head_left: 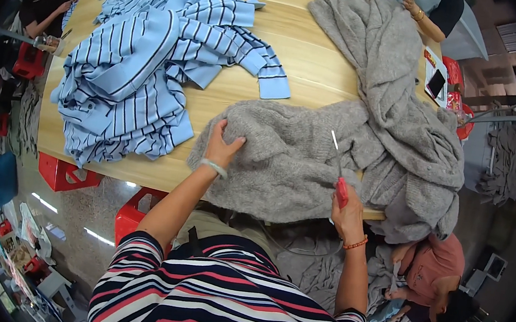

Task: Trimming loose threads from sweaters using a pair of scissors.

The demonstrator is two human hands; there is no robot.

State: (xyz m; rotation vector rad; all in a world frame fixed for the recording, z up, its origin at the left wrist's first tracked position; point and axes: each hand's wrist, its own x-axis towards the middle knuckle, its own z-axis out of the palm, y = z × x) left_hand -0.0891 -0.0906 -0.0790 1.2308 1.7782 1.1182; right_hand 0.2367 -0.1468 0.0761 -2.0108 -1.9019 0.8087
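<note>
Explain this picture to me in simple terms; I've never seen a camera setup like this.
No machine is at work here, just a person's bare hands. The picture comes from a wide fisheye camera worn on the head, looking down, so straight edges bend near the rim. On the wooden table lie blue striped garments at left, and grey knitwear in front and at right. The left hand rests spread on the grey knitwear; the right hand holds a red-handled tool.

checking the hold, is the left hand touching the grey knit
Touching: the head view shows the left hand against the grey knit, no gap visible.
</note>
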